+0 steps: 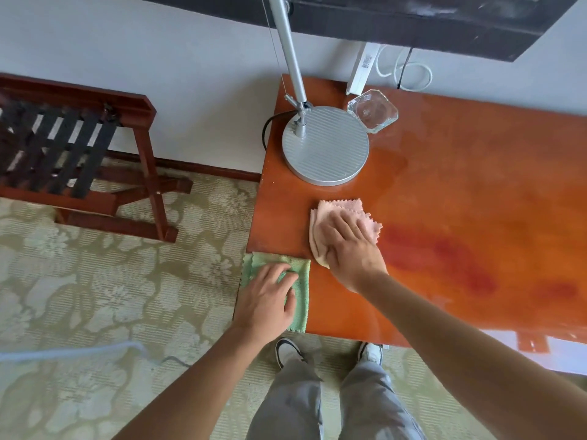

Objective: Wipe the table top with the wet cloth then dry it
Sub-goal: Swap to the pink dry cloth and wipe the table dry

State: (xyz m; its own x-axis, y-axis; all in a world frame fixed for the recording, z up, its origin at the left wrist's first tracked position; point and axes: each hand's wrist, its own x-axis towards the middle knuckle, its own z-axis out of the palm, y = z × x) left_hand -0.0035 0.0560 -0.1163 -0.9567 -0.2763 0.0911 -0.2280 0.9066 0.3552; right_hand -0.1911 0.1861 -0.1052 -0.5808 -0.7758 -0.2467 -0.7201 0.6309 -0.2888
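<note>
The glossy orange table top fills the right half of the head view. A folded pink cloth lies on it near the left end, and my right hand presses flat on it with straight fingers. A folded green cloth sits at the table's near left corner, partly over the edge. My left hand rests on the green cloth with fingers relaxed. Darker streaks show on the wood to the right of the pink cloth.
A silver lamp base with its pole stands at the table's back left, with a glass ashtray beside it. A white power strip and cables lie by the wall. A wooden luggage rack stands on the patterned carpet at left.
</note>
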